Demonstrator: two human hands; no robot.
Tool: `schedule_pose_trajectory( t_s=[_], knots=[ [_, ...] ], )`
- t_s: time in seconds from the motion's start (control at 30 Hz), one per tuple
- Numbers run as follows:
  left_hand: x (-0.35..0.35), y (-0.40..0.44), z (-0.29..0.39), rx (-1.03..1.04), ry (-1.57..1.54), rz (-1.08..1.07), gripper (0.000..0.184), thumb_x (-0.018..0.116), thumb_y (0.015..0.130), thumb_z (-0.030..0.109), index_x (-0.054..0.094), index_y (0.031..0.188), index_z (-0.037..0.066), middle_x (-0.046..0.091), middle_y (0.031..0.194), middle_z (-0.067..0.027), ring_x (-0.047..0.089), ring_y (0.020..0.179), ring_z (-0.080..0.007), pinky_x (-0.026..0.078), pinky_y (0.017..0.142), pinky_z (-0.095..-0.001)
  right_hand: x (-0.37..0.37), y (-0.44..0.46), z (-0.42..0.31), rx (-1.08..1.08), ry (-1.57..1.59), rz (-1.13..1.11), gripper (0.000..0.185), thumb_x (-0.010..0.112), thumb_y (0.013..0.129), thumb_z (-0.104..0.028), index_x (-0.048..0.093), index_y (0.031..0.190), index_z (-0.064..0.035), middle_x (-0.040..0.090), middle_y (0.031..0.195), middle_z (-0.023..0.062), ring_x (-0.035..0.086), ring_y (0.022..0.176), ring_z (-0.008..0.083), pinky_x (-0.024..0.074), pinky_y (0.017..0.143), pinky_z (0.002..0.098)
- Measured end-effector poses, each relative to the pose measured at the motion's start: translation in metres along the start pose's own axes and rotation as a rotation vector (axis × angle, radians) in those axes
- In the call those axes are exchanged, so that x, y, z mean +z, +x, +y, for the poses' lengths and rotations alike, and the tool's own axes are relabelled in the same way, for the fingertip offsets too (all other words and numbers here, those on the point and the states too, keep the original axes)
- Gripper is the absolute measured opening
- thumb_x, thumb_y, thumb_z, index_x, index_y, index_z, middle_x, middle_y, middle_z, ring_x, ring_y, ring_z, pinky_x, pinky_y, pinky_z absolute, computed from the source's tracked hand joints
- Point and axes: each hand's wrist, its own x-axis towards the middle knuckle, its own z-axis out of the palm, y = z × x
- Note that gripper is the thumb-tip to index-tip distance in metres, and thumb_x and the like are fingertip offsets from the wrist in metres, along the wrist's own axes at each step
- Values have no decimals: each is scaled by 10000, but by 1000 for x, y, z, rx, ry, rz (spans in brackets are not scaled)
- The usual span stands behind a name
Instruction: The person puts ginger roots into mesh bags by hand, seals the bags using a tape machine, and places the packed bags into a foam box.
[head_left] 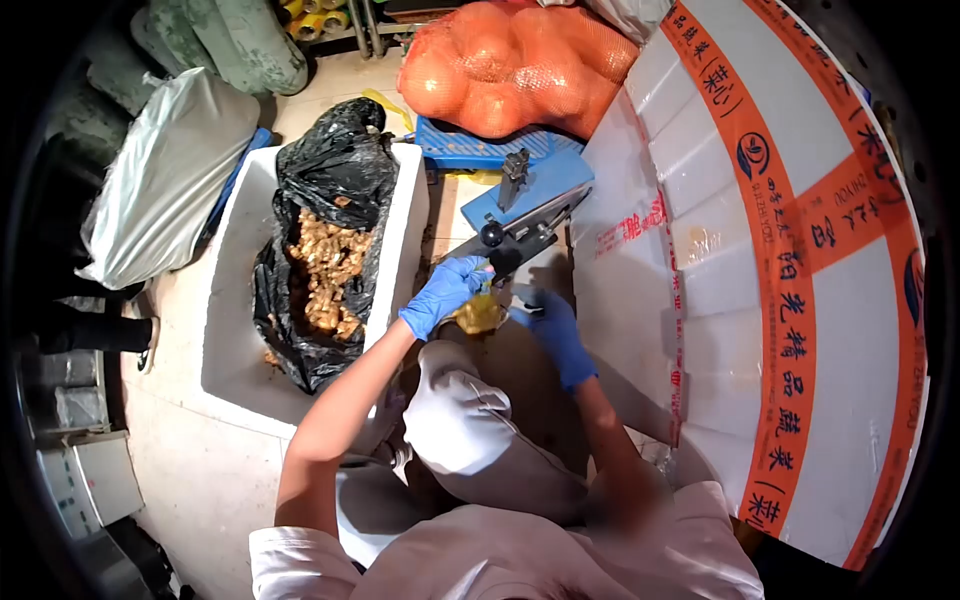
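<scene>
My left hand [447, 292], in a blue glove, is closed on the top of a small yellow-brown bundle [480, 315] that looks like a filled bag. The bundle hangs just below my fingers, above my knee. On its right, my right hand [552, 332], also gloved, has thumb and fingers apart; the fingertips look greyish and a little blurred. Right beyond both hands stands a blue metal bench device [530, 205] with a black knob [491, 234] and a dark slotted track, apparently a bag-neck sealer.
A white foam box [235, 300] on my left holds a black plastic bag [335, 160] of brown knobbly pieces [328, 270], like ginger. Orange net sacks [515, 65] lie behind the device. Stacked white cartons with orange tape [700, 250] wall my right. Another person's foot [148, 340] shows at left.
</scene>
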Motion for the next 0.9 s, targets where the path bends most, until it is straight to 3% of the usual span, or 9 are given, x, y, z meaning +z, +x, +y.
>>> schedule_pose_trajectory(
  t_s=[0.17, 0.23, 0.33, 0.37, 0.43, 0.63, 0.73, 0.83, 0.9],
  knots=[
    [-34, -36, 95, -52, -403, -152, 213, 553, 830, 220, 581, 867, 12, 489, 698, 38, 419, 662, -40, 369, 605, -184, 10, -11, -76, -330, -27, -233, 455, 672, 689, -282, 531, 1014, 3, 556, 993, 145, 551, 874, 235, 414, 786, 311],
    [-51, -56, 158, -59, -379, -107, 183, 566, 816, 224, 555, 767, 48, 458, 663, 64, 381, 609, -26, 336, 545, -176, 5, -22, -129, -73, 259, -378, 419, 650, 715, -279, 532, 1004, 0, 545, 935, 149, 541, 833, 260, 426, 730, 325],
    [-65, -70, 211, 12, -451, 13, 177, 598, 795, 237, 564, 766, 66, 471, 637, 73, 386, 577, -9, 318, 510, -165, -4, -24, -157, -919, -391, 89, 192, 530, 822, -156, 573, 910, 8, 598, 871, 90, 564, 765, 145, 434, 671, 260],
    [-66, -75, 228, 90, -454, 76, 154, 598, 796, 222, 566, 792, 72, 482, 627, 75, 407, 563, -9, 324, 495, -164, -4, -21, -163, -940, -387, 100, 192, 530, 822, -156, 573, 910, 8, 598, 871, 90, 564, 765, 145, 434, 671, 260],
    [-77, -81, 247, 81, -516, 4, 158, 580, 808, 215, 552, 850, 66, 489, 635, 73, 416, 569, -6, 336, 511, -156, -13, -15, -197, -254, 334, -270, 245, 473, 858, -196, 593, 841, 17, 615, 775, 84, 573, 667, 136, 442, 642, 249],
    [-82, -102, 269, 350, -456, -45, 398, 560, 806, 319, 491, 1091, 50, 500, 909, 15, 451, 852, -71, 377, 710, -220, -55, -36, -252, -401, 623, -124, 187, 505, 827, -188, 596, 801, -27, 582, 703, 96, 540, 640, 193, 408, 584, 308],
    [-64, -103, 255, 436, 20, 72, 312, 629, 740, 201, 552, 989, 30, 533, 945, -45, 489, 906, -130, 387, 768, -249, -54, -36, -236, -669, 130, 299, 154, 543, 796, -177, 559, 810, -25, 497, 644, 139, 491, 619, 303, 390, 561, 367],
    [-47, -110, 260, 450, 235, 207, 162, 638, 686, 62, 601, 838, 18, 587, 840, -89, 550, 826, -201, 420, 729, -288, -62, -49, -253, -710, 97, 455, 174, 545, 793, -188, 526, 767, -17, 494, 659, 168, 497, 647, 325, 393, 585, 394],
    [-38, -109, 284, 746, 342, 225, 147, 604, 665, 0, 607, 810, 19, 592, 760, -75, 558, 745, -222, 425, 694, -291, -59, -52, -241, -676, 74, 529, 117, 594, 727, -118, 535, 772, -29, 504, 711, 147, 500, 688, 313, 402, 604, 393]
  ],
)
